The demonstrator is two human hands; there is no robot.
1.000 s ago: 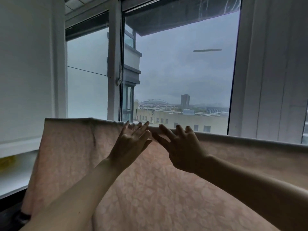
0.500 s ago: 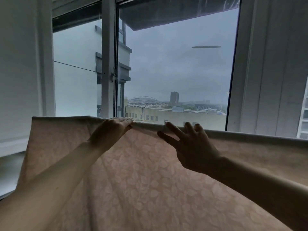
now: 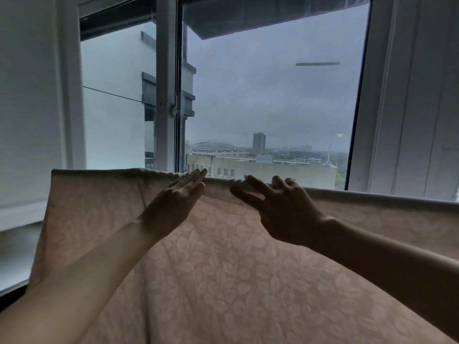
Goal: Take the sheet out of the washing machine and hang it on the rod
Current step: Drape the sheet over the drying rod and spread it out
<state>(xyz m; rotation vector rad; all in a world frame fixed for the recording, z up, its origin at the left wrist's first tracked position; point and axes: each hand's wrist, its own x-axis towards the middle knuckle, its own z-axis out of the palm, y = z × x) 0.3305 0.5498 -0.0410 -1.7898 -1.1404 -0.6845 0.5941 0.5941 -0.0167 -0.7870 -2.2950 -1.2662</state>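
pink leaf-print sheet (image 3: pixel 223 269) hangs draped over rod, w/ window (image 3: pixel 273 95) behind. left hand (image 3: pixel 171 207) & right hand (image 3: pixel 280 209) at top fold, fingers straight, apart. rod itself hidden under fabric.

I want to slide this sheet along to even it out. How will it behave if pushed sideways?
The sheet looks floppy: it folds over the top and sags, so it would probably bunch rather than slide whole. The left hand and right hand are open near its top fold.
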